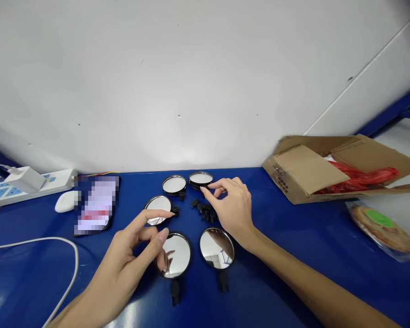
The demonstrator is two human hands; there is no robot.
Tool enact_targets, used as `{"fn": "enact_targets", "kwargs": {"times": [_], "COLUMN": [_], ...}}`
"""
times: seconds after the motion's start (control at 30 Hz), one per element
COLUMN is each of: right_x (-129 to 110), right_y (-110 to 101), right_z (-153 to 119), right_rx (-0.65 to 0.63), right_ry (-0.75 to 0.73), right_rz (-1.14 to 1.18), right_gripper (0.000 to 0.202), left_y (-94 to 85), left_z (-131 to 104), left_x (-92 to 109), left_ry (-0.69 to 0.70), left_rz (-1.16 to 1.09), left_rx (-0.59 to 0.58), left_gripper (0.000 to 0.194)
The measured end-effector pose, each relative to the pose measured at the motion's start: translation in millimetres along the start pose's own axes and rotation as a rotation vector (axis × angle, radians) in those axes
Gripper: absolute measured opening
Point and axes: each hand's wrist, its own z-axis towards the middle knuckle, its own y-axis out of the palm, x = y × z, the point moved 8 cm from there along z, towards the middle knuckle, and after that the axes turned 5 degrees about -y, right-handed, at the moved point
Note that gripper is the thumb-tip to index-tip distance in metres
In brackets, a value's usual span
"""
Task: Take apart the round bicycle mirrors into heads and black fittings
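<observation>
Several round black-rimmed mirrors lie on the blue table. My right hand (pixel 230 205) pinches the near edge of the back right mirror (pixel 201 177) between thumb and index finger; what part lies between the fingertips is partly hidden. My left hand (pixel 130 250) hovers over the front left mirror (pixel 177 257) with thumb and index finger apart. Its index fingertip is at the black fitting (pixel 175 210) of the left mirror (pixel 159 203). Another mirror (pixel 174 184) lies at the back, and one more (pixel 217 248) at front right. Small black clamp pieces (pixel 207 210) are heaped between them.
A phone (pixel 97 205), a white rounded case (pixel 67 201) and a power strip (pixel 58 178) are at the left, with a white cable (pixel 75 255) nearer me. At right stand an opened cardboard box (pixel 300 173) and a wrapped pastry (pixel 379 228). A white wall (pixel 191 91) rises behind.
</observation>
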Motion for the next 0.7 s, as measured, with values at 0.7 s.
{"fn": "enact_targets", "kwargs": {"times": [0.7], "right_x": [-56], "right_y": [-28], "right_z": [-26], "right_rx": [-0.692], "right_ry": [-0.458], "right_rz": [-0.098], "right_gripper": [0.063], "left_y": [-0.1], "left_z": [0], "left_x": [-9], "left_ry": [-0.042], "left_rz": [-0.019], "left_rx": [-0.01], "left_gripper": [0.043]}}
